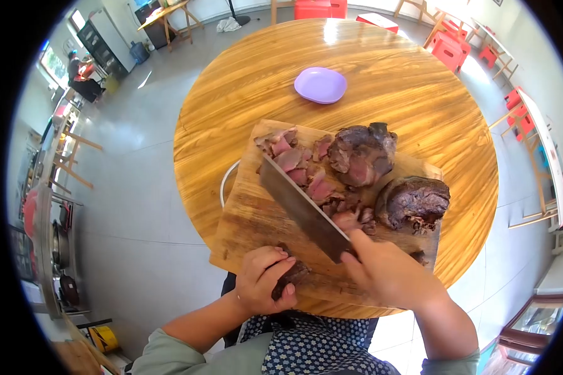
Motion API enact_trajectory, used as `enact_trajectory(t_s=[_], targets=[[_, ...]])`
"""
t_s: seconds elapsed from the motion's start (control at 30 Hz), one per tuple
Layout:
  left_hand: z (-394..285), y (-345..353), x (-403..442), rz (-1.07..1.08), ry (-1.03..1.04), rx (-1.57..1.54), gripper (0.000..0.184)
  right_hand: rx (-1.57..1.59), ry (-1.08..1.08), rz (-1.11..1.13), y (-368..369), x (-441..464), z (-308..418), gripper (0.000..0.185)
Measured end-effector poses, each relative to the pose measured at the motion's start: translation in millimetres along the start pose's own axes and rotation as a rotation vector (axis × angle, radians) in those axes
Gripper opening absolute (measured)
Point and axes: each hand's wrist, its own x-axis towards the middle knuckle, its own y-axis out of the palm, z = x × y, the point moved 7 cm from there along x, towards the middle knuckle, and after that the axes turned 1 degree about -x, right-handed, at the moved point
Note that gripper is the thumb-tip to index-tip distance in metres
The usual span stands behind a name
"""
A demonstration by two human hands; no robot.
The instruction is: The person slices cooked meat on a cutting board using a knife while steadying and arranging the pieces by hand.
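Observation:
My right hand (391,269) is wrapped round the handle of a cleaver (303,209), whose broad blade slants up and left over the wooden cutting board (244,219). Near the board's front edge, my left hand (263,278) grips a small dark piece of meat (292,279), fingers bent over its top. Sliced meat (289,160) with pink insides lies behind the blade. Two large dark chunks sit at the right of the board, one farther back (363,153) and one nearer (413,203). A small dark scrap (418,257) lies beyond my right hand.
A purple plate (320,85) rests on the round wooden table (231,81) behind the board. A white loop (225,181) shows at the board's left edge. Red stools (447,51) stand beyond the table. A person (84,78) is far off at the upper left.

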Motion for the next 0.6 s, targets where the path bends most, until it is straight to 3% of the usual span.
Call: enact_trajectory(t_s=[0.07,0.17,0.27,0.3,0.6], targets=[[0,-1,-1,0.016,0.014,0.008,0.037,0.037,0.200,0.065,-10,-21,5,0.021],[-1,-1,0,-0.007,0.007,0.011,0.036,-0.057,0.231,0.023,-5,-52,22,0.023],[0,0,-1,-0.017,0.001,0.009,0.035,-0.071,0.222,0.061,10,-68,34,0.022],[-1,0,-1,-0.017,0.007,0.020,0.035,-0.024,0.079,-0.036,20,-76,31,0.019],[-2,0,-3,-0.011,0.020,0.069,0.034,-0.051,0.055,-0.069,28,-80,29,0.019]])
